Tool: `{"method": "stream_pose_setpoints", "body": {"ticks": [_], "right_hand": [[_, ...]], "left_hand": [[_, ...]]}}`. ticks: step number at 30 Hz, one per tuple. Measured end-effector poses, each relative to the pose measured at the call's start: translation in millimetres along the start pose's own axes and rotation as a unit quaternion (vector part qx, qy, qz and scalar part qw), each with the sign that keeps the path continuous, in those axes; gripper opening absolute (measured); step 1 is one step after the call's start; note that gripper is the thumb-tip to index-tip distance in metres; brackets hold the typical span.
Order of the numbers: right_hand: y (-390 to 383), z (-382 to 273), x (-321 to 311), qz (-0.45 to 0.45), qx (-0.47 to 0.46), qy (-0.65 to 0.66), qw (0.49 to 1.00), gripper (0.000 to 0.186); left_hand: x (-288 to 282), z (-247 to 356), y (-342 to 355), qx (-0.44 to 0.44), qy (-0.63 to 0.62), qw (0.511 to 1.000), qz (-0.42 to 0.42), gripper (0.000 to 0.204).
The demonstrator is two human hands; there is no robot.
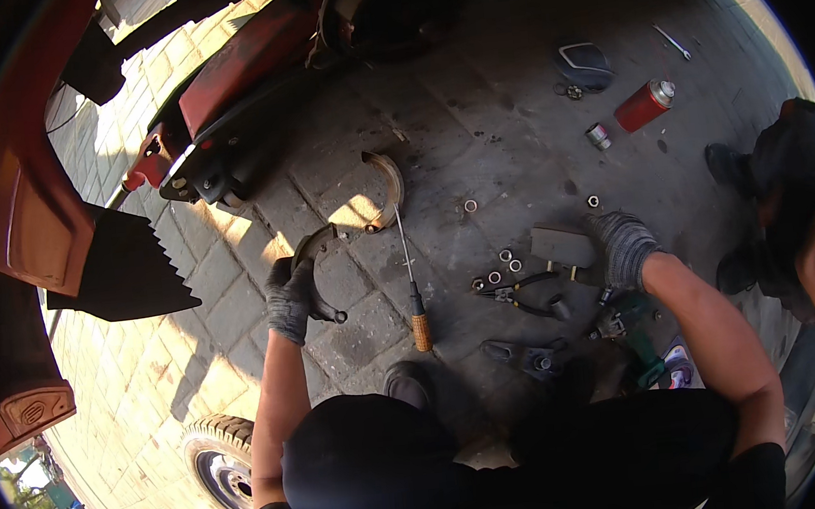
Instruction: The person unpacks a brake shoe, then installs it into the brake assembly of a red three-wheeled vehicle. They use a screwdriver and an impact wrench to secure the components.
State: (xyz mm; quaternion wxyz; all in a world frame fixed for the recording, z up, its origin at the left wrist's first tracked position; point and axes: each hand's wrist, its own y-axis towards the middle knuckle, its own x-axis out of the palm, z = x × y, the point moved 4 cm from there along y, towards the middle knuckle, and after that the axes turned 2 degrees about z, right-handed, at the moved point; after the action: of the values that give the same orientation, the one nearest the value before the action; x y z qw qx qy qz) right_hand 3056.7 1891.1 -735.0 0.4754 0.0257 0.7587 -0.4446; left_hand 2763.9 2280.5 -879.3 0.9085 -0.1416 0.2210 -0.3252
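Note:
My left hand (287, 299), in a grey knit glove with dark fingers, is closed on a curved brake shoe (304, 271) held above the paving. A second brake shoe (394, 186) lies just beyond it, with the shaft tip of a screwdriver (421, 329) at its edge. The screwdriver has an orange-brown handle. My right hand (626, 247), gloved alike, is closed at the right end of a grey rectangular piece (562, 245). Its kind is unclear, and my fingers are partly hidden. Below it lie pliers (530, 294) with yellow-and-black handles, beside several metal nuts (495, 277).
A red floor jack (246, 65) stands at upper left by red vehicle bodywork (26, 210). A wheel (224, 464) lies lower left. Right of centre are a red spray can (645, 106), a socket (598, 136), a wrench (672, 42) and a green power tool (636, 336). Another person (795, 191) is at far right.

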Motion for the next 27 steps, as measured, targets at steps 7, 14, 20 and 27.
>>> {"method": "stream_pose_setpoints", "body": {"ticks": [7,14,20,27], "right_hand": [[5,5,5,-0.006,0.001,-0.019,1.000,0.061],[-3,-4,-12,-0.024,0.000,-0.037,0.999,0.062],[-29,-26,-92,0.069,-0.098,0.027,0.992,0.064],[-21,-38,-182,0.162,-0.253,0.178,0.937,0.072]], "left_hand": [[-19,-13,-29,0.142,0.429,0.883,0.126,0.062],[72,82,-33,0.093,0.092,0.978,-0.165,0.041],[158,198,-63,0.173,0.186,0.901,-0.351,0.077],[184,291,-86,0.199,-0.031,0.901,-0.385,0.088]]}}
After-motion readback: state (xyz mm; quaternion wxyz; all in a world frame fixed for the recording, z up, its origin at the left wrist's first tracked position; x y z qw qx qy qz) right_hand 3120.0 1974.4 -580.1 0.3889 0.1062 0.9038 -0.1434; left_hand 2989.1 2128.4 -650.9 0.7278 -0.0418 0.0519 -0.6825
